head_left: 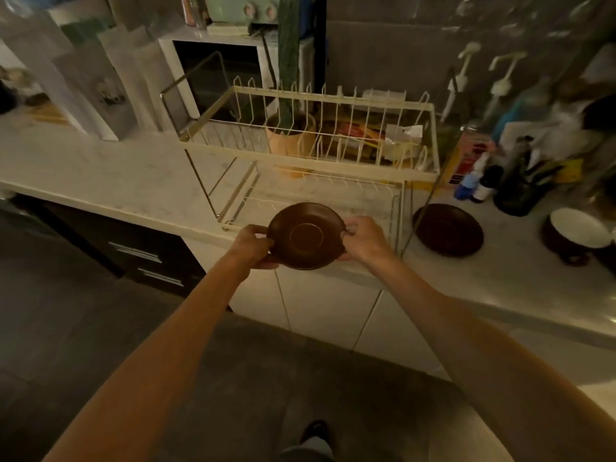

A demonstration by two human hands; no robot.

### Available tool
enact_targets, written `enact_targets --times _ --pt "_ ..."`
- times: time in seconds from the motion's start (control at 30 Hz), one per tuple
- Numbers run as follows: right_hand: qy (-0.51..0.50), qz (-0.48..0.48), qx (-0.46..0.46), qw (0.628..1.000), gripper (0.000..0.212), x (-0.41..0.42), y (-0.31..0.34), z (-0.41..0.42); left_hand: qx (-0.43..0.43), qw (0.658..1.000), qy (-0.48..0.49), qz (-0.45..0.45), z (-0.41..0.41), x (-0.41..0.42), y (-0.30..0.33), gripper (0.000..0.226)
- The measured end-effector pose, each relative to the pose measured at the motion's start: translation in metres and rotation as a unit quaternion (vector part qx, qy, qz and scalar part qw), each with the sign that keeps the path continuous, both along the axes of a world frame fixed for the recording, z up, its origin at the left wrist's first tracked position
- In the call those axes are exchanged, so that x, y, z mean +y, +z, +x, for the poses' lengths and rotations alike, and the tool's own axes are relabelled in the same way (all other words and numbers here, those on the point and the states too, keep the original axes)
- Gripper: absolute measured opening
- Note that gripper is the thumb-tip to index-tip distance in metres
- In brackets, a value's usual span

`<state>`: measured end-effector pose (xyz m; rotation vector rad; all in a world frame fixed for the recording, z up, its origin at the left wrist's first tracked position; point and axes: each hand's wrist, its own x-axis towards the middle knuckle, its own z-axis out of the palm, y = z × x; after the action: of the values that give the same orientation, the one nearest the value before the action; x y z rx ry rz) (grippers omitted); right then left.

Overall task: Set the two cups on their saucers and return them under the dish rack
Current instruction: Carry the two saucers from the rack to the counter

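Note:
I hold a brown saucer (306, 235) in the air in front of the counter edge, below the cream wire dish rack (310, 163). My left hand (252, 245) grips its left rim and my right hand (364, 239) grips its right rim. A second brown saucer (448, 230) lies flat on the counter to the right of the rack. Farther right stands a dark cup with a white inside (578, 233); another dark shape at the frame's right edge is cut off.
The marble counter (100, 168) runs left to right. A terracotta pot (290, 135) and packets sit behind the rack. Bottles (480, 181) and a dark holder (523, 191) crowd the right. A microwave (216, 78) stands behind on the left. Dark drawers (146, 258) are below.

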<state>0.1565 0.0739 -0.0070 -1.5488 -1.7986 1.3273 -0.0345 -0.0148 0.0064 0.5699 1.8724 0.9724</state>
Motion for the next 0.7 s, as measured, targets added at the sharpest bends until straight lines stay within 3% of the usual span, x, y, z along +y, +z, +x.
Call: enact_targets --times 0.23,0.43,0.7 --pt "0.032 -0.021 0.012 0.999 0.027 -0.032 0.005 0.048 0.004 0.994 -0.104 -0.038 0.026 -0.027 0.000 0.042" --pt "0.073 -0.080 0.028 0.994 0.015 -0.049 0.007 0.109 -0.021 0.979 -0.192 -0.063 0.065 -0.042 0.002 0.039" --pt "-0.020 -0.133 0.008 0.991 0.023 -0.044 -0.001 0.192 -0.046 0.969 -0.231 -0.070 0.143 -0.017 -0.008 0.046"
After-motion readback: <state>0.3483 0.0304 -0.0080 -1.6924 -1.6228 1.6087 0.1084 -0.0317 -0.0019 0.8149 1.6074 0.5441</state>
